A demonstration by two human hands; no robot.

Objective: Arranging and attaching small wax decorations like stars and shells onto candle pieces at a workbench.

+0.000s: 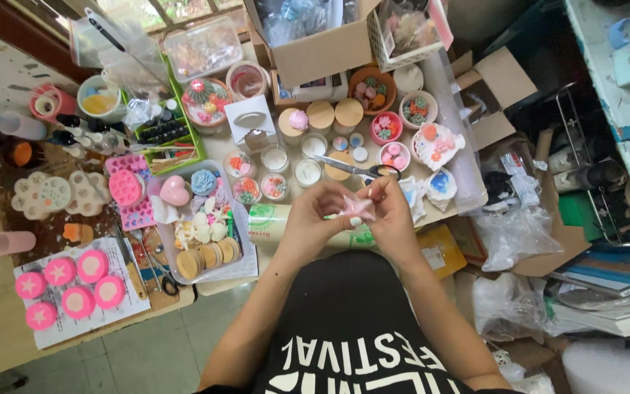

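Just above the lap, in front of the near edge of the tabletop (271,157), the left hand (313,219) and the right hand (391,219) meet around a small pale pink piece (356,207), which looks like a star or flower shape. The fingers of both hands are pressed together on it, pinching it from the two sides, and it hangs in the air, not resting on anything. I judge that such a thin, soft-looking piece could bend or break at a point if the pinch becomes too strong, and if it slips it would fall to the lap or the floor, because nothing is under it. Just beyond the hands lies a green and white roll (278,222) at the near edge, and a wrist could push it off. A little farther, scissors (355,171) lie with the blades toward the left, close to the knuckles, so a quick reach forward could catch them. Near them stand small white candle cups (308,172), and toward the far edge small bowls of coloured shapes (386,127), which an elbow or sleeve could tip.
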